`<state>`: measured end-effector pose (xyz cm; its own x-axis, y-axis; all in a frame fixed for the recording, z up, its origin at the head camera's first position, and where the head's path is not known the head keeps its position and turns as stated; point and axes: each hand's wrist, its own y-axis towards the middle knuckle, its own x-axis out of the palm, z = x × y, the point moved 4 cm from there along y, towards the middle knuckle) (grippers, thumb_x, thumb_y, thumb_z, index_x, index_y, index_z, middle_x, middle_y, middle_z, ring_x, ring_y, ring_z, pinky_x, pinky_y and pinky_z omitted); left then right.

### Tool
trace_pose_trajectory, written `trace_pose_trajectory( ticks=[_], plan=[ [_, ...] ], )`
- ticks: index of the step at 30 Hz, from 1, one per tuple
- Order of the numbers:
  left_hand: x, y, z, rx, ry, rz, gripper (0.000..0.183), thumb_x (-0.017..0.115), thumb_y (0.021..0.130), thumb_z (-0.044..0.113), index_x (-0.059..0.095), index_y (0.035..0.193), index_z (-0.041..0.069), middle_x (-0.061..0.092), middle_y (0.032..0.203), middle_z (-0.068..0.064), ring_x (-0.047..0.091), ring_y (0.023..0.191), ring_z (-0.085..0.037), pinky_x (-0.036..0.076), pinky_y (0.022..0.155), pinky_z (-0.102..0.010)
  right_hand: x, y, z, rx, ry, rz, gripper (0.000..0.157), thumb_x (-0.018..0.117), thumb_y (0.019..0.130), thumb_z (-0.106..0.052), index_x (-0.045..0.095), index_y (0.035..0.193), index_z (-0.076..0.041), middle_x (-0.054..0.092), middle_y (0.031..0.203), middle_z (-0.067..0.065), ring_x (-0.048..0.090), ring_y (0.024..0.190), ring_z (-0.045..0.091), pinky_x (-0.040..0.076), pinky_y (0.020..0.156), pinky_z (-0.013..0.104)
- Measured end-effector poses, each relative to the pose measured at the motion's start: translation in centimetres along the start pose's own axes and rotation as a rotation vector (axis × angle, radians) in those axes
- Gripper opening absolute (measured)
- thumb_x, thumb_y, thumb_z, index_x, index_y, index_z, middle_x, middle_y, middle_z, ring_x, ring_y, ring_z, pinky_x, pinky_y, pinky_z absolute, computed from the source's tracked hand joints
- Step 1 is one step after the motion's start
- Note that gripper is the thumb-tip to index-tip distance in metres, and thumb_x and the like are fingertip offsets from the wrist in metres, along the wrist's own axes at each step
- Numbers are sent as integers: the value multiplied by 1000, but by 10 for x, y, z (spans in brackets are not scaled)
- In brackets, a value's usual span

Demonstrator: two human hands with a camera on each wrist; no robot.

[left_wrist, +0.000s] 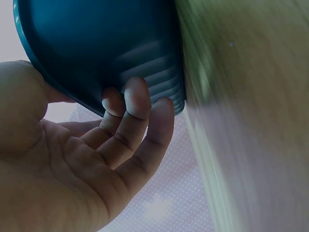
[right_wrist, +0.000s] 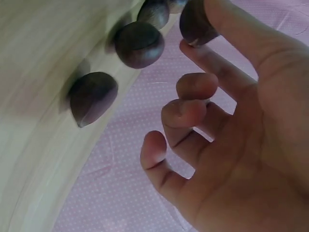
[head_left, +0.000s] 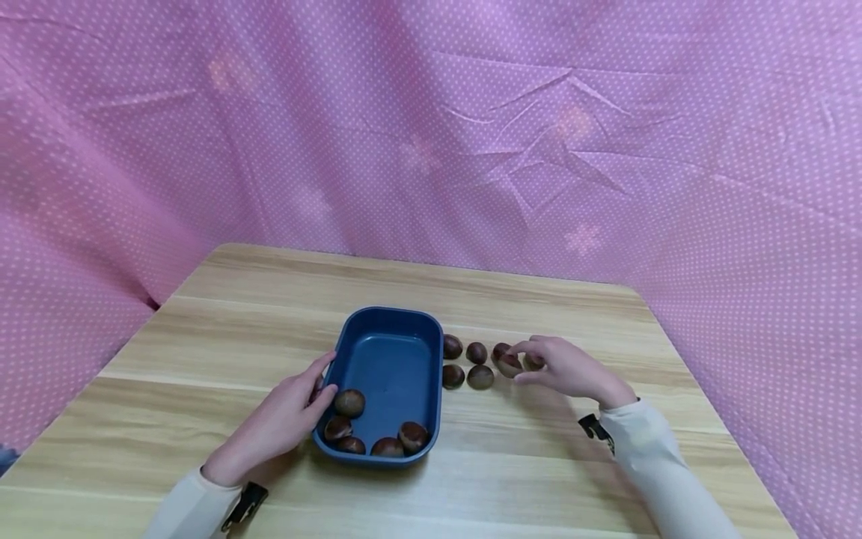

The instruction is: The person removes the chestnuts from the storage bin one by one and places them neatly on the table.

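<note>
My left hand (head_left: pixel 286 415) grips the left side of a deep blue plastic container (head_left: pixel 436 404), thumb over the rim and fingers bent against its ribbed outer wall (left_wrist: pixel 149 63). Several brown chestnuts (head_left: pixel 350 403) lie inside, gathered at the near end. To the right of the container, my right hand (head_left: pixel 569 367) pinches a chestnut (right_wrist: pixel 197 24) between thumb and index finger, its other fingers loosely curled. Around that hand, more chestnuts (head_left: pixel 481 376) lie in two short rows on the table; one chestnut (head_left: pixel 534 361) is partly hidden behind the hand.
The light wood table (head_left: pixel 269 322) has rounded far corners. Pink dotted cloth (head_left: pixel 404 150) hangs behind it and along both sides. The two left chestnuts of the rows sit close against the container's right wall.
</note>
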<state>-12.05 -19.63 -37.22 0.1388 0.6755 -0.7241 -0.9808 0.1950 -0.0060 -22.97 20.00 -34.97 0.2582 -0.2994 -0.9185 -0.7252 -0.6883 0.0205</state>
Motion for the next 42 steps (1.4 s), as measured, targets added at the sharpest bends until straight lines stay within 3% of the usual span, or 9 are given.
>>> trace_pose_trajectory(
  ticks=[7, 17, 29, 36, 42],
  plan=[
    [2, 0, -1, -5, 0, -2, 57, 51, 107, 17, 32, 158, -1, 49, 72, 1, 45, 59, -12, 40, 53, -28, 7, -3, 10, 28, -26, -70, 47, 80, 88, -30, 69, 129, -8, 61, 90, -1, 52, 73, 8, 47, 69, 27],
    [1, 0, 1, 2, -9, -2, 57, 51, 108, 18, 32, 157, -1, 50, 73, 0, 45, 60, -13, 39, 53, -28, 15, -1, 14, 30, -108, -87, 46, 82, 84, -40, 73, 121, -15, 60, 85, -3, 46, 70, 6, 43, 67, 28],
    [1, 0, 2, 0, -2, 2, 56, 51, 108, 17, 33, 157, -1, 49, 74, 0, 45, 61, -13, 39, 54, -29, 20, 1, 12, 53, -88, -98, 48, 82, 84, -41, 73, 118, -10, 65, 92, -4, 54, 77, 7, 48, 72, 30],
    [1, -1, 3, 1, 0, 4, 56, 52, 108, 17, 33, 157, -1, 49, 74, 1, 45, 61, -13, 39, 54, -28, 20, 2, 12, 129, -51, -123, 48, 83, 84, -38, 72, 119, -7, 66, 94, -3, 55, 78, 8, 49, 74, 31],
    [0, -3, 2, 3, 7, 7, 56, 51, 108, 18, 32, 157, -1, 49, 73, 1, 44, 60, -13, 39, 54, -29, 18, 4, 9, 114, -16, -104, 39, 82, 86, -33, 74, 113, -6, 60, 85, -2, 50, 71, 9, 45, 66, 27]
  ],
)
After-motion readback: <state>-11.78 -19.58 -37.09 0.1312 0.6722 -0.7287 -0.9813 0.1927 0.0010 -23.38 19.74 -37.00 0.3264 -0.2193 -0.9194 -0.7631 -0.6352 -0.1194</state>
